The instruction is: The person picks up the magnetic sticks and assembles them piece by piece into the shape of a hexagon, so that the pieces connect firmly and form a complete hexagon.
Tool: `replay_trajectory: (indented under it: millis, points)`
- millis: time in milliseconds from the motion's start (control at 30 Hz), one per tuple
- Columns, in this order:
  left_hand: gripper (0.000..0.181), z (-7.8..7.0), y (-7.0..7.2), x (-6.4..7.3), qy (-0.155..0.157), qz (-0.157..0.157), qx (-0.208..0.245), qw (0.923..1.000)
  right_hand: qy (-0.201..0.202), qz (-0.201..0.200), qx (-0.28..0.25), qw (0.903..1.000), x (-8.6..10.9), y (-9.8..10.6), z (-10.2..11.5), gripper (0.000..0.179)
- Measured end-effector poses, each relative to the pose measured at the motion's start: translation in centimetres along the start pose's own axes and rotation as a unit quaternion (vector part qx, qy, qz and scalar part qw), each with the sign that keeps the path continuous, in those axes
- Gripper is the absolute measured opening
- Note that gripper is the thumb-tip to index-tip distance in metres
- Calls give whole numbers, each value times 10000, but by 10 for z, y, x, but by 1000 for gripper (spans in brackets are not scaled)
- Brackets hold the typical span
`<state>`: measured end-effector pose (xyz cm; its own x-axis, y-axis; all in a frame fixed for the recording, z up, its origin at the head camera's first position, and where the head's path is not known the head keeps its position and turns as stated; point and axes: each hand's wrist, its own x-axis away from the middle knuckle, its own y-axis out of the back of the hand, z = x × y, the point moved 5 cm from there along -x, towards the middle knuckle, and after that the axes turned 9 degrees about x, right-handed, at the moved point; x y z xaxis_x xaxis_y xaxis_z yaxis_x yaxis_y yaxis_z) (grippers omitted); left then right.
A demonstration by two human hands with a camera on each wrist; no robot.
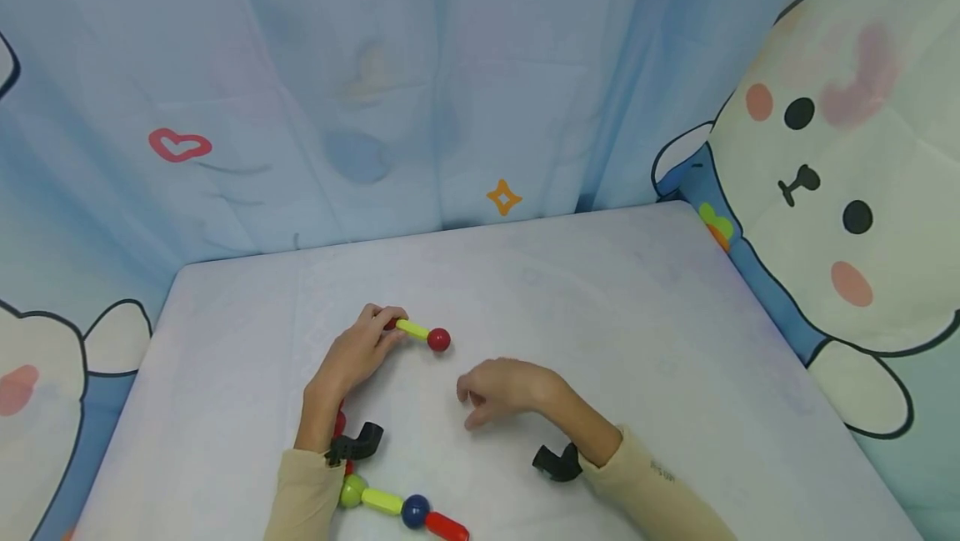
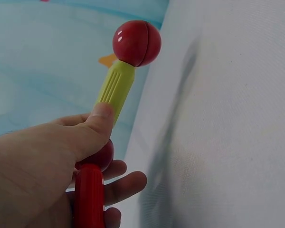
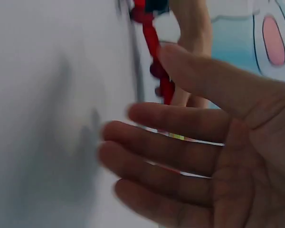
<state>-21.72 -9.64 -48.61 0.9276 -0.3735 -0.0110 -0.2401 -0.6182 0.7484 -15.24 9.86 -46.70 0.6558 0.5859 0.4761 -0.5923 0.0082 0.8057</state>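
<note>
My left hand [image 1: 358,355] pinches a yellow-green toy rod [image 2: 116,85] near its lower end, with the thumb on its ribbed side. A glossy red ball [image 1: 438,339] tips the rod's free end. Against the palm in the left wrist view sits a second red ball [image 2: 103,154], joined to a red rod [image 2: 89,194]. More red pieces run back under the left forearm, partly hidden by it. To the right, my right hand [image 1: 510,391] hangs over the table holding nothing, its fingers loosely bent and spread.
Near the front edge, a lime ball [image 1: 352,490], a light green rod [image 1: 382,501], a dark blue ball [image 1: 416,511] and another red rod [image 1: 447,526] lie joined in a line. The white table [image 1: 637,316] meets a blue printed curtain [image 1: 450,91] at the back.
</note>
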Motion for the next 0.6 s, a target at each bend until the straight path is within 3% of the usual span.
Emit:
replay_trajectory:
  millis: [67,133,267,600]
  points:
    - [26,0,1,0,-7,-13,13,10000,138,435,324,9984,4,-9,15,26]
    - [27,0,2,0,-18,-29,15,10000,303,623,512,9963,5,-16,27,22]
    - [26,1,3,-1,-32,-47,33,10000,615,707,739,9929,4,-26,41,20]
    - [26,2,3,0,23,-12,18,10000,668,1075,1025,9866,1,-47,59,24]
